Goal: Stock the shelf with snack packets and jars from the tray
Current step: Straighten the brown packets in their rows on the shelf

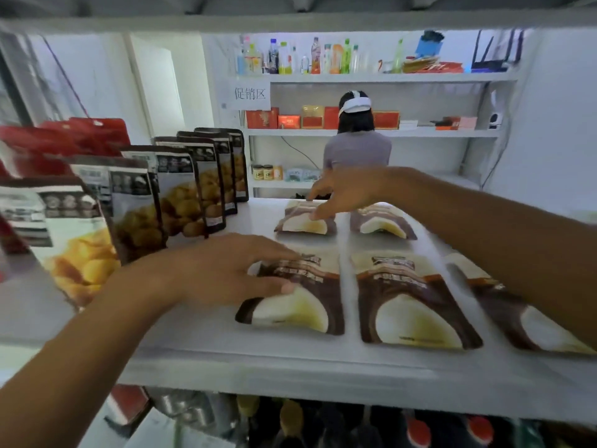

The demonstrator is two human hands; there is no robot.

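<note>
— Where are the snack packets?

— Five brown-and-cream ones lie flat on the white shelf (200, 344). The front row has three: the front-left packet (300, 305), a middle packet (413, 305) just beside it, and a right packet (517, 315) partly hidden under the right forearm. Behind them lie a back-left packet (307, 221) and a back-right packet (382, 221).

— What are the hands doing?

— The left hand (232, 270) rests palm down on the upper left corner of the front-left packet, fingers spread flat, thumb pressed on its face. Its grip is open; it clasps nothing. The right hand (342, 189) reaches farther back, fingertips touching the top of the back-left packet. Its fingers are loosely spread too, an open grip, pressing rather than holding.

— Anything else on that shelf?

— To the left, a row of upright pouches (181, 195) stands one behind another, printed with round brown nuts, and nearer the camera one with yellow pieces (74, 240). Red packets (71, 137) stand behind them.

— And jars?

— Small jars (263, 172) sit on a far shelf across the room, near a person (357, 147) facing away. Bottles (290, 421) show dimly on the level below.
</note>
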